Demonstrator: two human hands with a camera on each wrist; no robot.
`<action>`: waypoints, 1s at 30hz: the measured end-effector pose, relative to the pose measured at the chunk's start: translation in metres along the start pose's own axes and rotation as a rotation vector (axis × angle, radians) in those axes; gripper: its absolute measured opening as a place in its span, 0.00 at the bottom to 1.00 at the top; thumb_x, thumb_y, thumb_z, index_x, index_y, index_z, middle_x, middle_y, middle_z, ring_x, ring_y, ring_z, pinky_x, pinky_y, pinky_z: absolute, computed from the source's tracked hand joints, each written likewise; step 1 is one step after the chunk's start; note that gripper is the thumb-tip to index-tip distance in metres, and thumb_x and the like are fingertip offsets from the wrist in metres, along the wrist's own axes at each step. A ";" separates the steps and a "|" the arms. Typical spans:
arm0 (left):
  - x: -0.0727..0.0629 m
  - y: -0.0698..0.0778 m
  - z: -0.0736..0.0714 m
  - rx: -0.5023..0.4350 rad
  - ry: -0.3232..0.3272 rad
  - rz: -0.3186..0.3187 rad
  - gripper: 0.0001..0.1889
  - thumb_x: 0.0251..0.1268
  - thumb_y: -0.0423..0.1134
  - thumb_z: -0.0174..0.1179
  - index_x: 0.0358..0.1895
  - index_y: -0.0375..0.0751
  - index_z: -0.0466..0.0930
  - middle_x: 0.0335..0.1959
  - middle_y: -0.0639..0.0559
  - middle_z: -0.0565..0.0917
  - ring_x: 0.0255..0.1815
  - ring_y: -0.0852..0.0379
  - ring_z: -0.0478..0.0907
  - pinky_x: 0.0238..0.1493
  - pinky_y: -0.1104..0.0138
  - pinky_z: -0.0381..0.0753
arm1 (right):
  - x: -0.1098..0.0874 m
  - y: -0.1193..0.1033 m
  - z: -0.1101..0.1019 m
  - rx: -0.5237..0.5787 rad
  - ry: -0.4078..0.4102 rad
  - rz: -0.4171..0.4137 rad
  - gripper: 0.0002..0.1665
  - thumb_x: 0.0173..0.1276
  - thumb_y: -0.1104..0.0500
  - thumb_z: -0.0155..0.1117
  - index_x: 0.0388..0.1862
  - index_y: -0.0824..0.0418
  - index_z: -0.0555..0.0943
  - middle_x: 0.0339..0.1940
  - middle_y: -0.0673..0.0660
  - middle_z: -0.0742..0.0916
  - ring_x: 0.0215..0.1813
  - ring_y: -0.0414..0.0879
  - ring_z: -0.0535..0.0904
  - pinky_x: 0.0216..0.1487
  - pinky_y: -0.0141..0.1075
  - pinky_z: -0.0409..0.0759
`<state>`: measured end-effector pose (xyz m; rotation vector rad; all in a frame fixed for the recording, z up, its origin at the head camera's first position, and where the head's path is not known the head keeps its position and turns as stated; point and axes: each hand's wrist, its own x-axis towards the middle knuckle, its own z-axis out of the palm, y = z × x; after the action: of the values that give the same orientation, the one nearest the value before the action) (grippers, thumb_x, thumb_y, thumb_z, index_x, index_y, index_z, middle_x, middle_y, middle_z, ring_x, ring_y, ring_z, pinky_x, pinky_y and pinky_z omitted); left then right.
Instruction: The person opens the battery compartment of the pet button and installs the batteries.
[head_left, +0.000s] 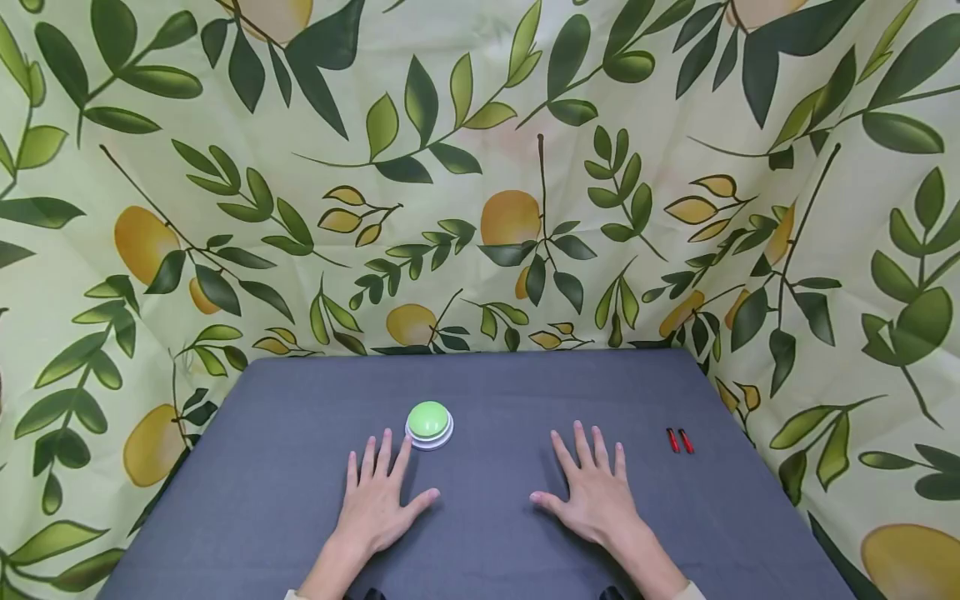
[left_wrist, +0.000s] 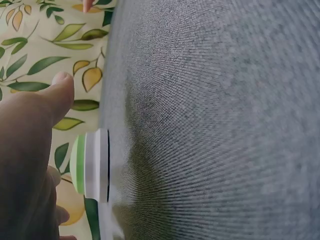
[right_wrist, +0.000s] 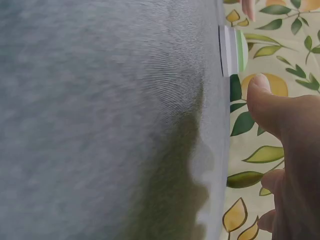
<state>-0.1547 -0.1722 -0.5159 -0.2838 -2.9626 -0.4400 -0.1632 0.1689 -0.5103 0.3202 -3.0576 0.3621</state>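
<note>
A round push button with a green dome and a white base stands on the grey table, left of its middle. My left hand is spread over the table with straight fingers, its index fingertip right at the button's near-left edge in the head view. To the right, my right hand is spread the same way and holds nothing. In the left wrist view the button appears side-on beyond the thumb. The right wrist view also catches the button, past the right thumb.
Two small red sticks with dark tips lie side by side on the right of the grey cloth-covered table. Behind the table and along its sides hangs a curtain printed with leaves and yellow fruit.
</note>
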 end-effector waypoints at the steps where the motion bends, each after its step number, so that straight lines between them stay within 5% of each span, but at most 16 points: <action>1: 0.000 0.000 0.000 -0.007 -0.003 0.001 0.49 0.63 0.72 0.56 0.80 0.45 0.60 0.80 0.34 0.56 0.79 0.31 0.49 0.73 0.35 0.41 | 0.002 -0.001 0.000 -0.003 0.004 -0.001 0.59 0.61 0.20 0.56 0.82 0.51 0.59 0.83 0.66 0.56 0.81 0.69 0.45 0.73 0.70 0.39; 17: 0.006 -0.001 0.000 -0.118 -0.104 -0.054 0.49 0.67 0.71 0.53 0.82 0.44 0.51 0.81 0.33 0.51 0.81 0.32 0.44 0.75 0.38 0.39 | 0.019 -0.019 -0.004 0.015 0.003 -0.025 0.59 0.63 0.22 0.57 0.83 0.51 0.56 0.83 0.66 0.54 0.82 0.67 0.44 0.74 0.67 0.39; 30: 0.014 -0.005 -0.002 -0.258 -0.097 -0.053 0.49 0.68 0.65 0.58 0.82 0.41 0.50 0.81 0.32 0.50 0.80 0.31 0.46 0.75 0.38 0.44 | 0.030 -0.035 -0.002 0.071 0.010 -0.060 0.58 0.63 0.24 0.59 0.83 0.51 0.57 0.83 0.65 0.56 0.82 0.65 0.45 0.76 0.64 0.41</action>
<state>-0.1695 -0.1754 -0.5130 -0.2595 -3.0112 -0.8414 -0.1854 0.1305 -0.4988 0.4106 -3.0223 0.4677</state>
